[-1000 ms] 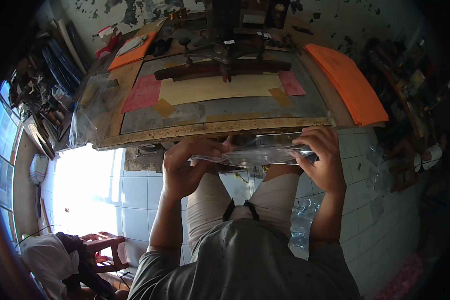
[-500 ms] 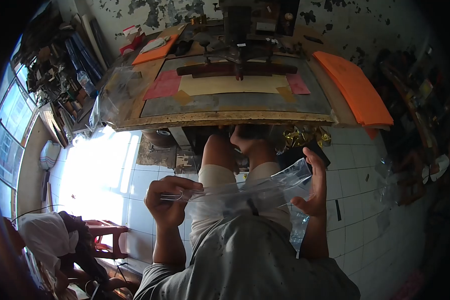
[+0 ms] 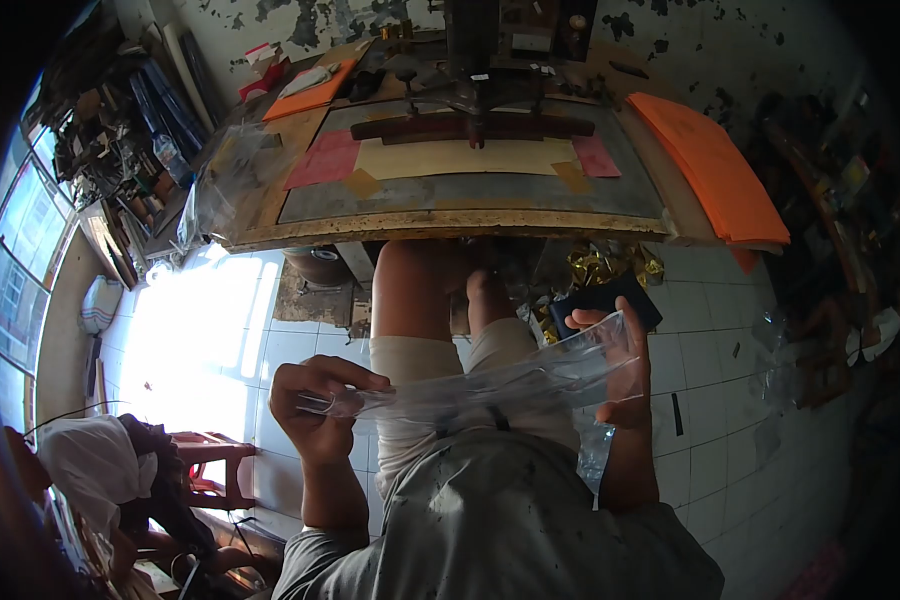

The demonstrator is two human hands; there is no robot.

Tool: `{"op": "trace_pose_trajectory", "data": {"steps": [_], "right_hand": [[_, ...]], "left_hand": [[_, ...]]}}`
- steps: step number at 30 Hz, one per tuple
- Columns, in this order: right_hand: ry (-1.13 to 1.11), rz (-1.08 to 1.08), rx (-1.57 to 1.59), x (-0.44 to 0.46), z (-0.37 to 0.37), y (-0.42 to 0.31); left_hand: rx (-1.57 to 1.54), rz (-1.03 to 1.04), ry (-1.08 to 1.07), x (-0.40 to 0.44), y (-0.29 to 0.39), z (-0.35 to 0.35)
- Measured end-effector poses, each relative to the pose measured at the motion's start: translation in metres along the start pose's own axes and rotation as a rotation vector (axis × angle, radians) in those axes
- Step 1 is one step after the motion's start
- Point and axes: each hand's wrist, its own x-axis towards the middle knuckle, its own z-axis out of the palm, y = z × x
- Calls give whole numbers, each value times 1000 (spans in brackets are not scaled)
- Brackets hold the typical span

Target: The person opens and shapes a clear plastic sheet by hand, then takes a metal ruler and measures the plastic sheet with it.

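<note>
A long, wrinkled piece of clear plastic [image 3: 480, 394] stretches across my lap between my two hands; whether it is a bag or a sheet I cannot tell. My left hand [image 3: 317, 405] is closed on its left end, thumb and fingers pinching a folded edge. At the other end, the plastic lies against the palm of my right hand [image 3: 630, 365]. That hand's fingers are apart, bent inward at the top, with the thumb lower down.
Ahead stands a worktable [image 3: 440, 228] with a clamp-like frame [image 3: 475, 128] over pale yellow and pink sheets. An orange stack [image 3: 710, 170] lies on its right side. Below are crumpled gold foil [image 3: 600, 262] and a dark box [image 3: 610, 305]. A red stool [image 3: 210, 465] and another person [image 3: 100, 470] are at left.
Both hands and the plastic have shifted slightly, the left hand moving left. My right fingers have bent inward over the plastic. My legs have moved, and the dark box shows more fully.
</note>
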Motion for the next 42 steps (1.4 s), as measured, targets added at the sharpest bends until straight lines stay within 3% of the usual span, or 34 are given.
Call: {"op": "trace_pose_trajectory", "data": {"steps": [14,17,21,25,30,33,35,37,42], "right_hand": [[160,-72,-40,21,0,14],[288,50,-138,40,-1,14],[335,276,-163,81,-8,24],[256,344,-138,116,-24,42],[207,227,-139,173,-38,82],[173,213,-159,197,-52,111],[185,172,-196,208,-57,127],[272,264,-191,208,-62,134],[374,369,-202,204,-56,134]], "left_hand": [[-110,-118,-292,64,-25,-6],[141,-280,-126,75,-57,-16],[46,-514,-74,101,-111,-8],[139,-557,-88,113,-157,-15],[296,-529,-154,167,-192,-23],[239,-562,-211,189,-217,-30],[220,-547,-165,187,-242,-43],[213,-503,-159,182,-252,-47],[232,-603,-186,185,-242,-43]]}}
